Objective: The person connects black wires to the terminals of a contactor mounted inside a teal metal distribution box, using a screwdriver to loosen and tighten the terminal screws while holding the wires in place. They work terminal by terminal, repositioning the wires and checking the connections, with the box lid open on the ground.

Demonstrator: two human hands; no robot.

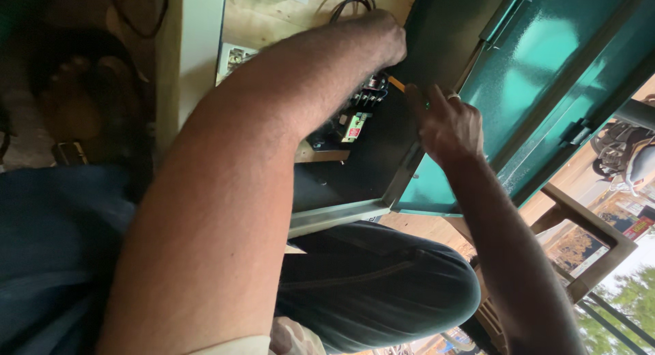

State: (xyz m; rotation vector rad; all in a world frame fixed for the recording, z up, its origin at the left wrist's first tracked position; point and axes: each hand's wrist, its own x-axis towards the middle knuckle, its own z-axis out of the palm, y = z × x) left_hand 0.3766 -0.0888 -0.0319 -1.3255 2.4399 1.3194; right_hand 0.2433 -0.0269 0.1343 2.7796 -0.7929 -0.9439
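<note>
My left hand [379, 35] reaches into an open green metal cabinet [437, 27]. It sits just above a black electrical component [366, 99] with a small green and red label, mounted on a wooden board [321, 152]. Its fingers curl out of sight behind the knuckles. My right hand [447, 126], a ring on one finger, is closed around a thin tool with an orange part [396, 83] that points at the black component. Black cables [349, 0] run into the box past my left hand.
The cabinet's teal door [546, 75] hangs open on the right, with a latch [578, 132]. My knee in dark trousers [382, 280] is below the box. A sandalled foot [82, 89] stands at the left. A wooden frame [587, 225] and a parked motorbike [628, 157] lie beyond.
</note>
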